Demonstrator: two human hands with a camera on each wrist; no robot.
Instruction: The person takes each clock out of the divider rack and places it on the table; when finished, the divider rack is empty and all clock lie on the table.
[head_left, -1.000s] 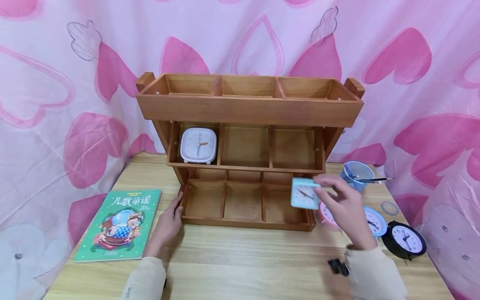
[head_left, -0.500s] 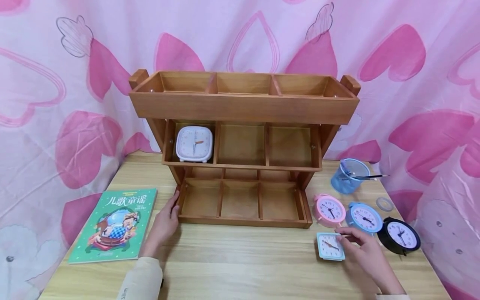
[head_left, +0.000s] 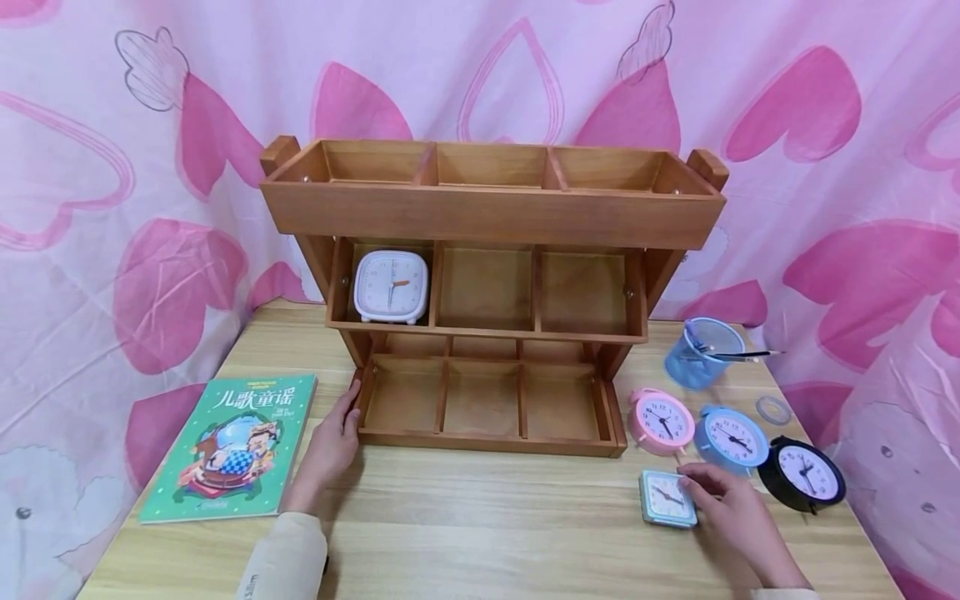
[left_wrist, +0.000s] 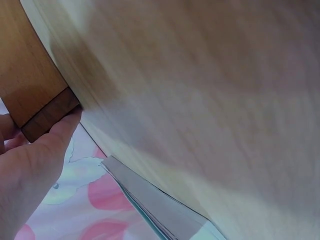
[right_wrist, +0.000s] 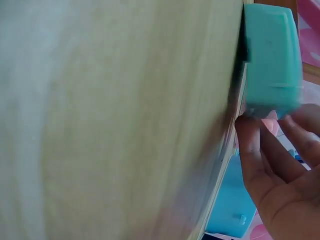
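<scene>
My left hand (head_left: pixel 328 450) grips the lower left side of the brown wooden shelf (head_left: pixel 491 215); in the left wrist view the thumb and fingers lie on either side of the corner of a wooden board (left_wrist: pixel 37 75). A small square mint-green clock (head_left: pixel 668 499) is on the table at front right, face up. My right hand (head_left: pixel 738 517) pinches its right edge, and in the right wrist view the fingertips touch one end of the mint casing (right_wrist: pixel 272 55). A white clock (head_left: pixel 391 286) stands in the left compartment of the shelf's middle tier.
Right of the shelf are a pink alarm clock (head_left: pixel 663 422), a blue alarm clock (head_left: pixel 732 438) and a black alarm clock (head_left: pixel 802 473). Behind them stand a blue pen cup (head_left: pixel 693 367) and a tape ring (head_left: pixel 773 409). A green book (head_left: pixel 228 450) lies at left.
The mint clock, raised before the shelf's lower right a second ago, came down toward the front right in my right hand and shifted slightly since. My left hand stays on the shelf.
</scene>
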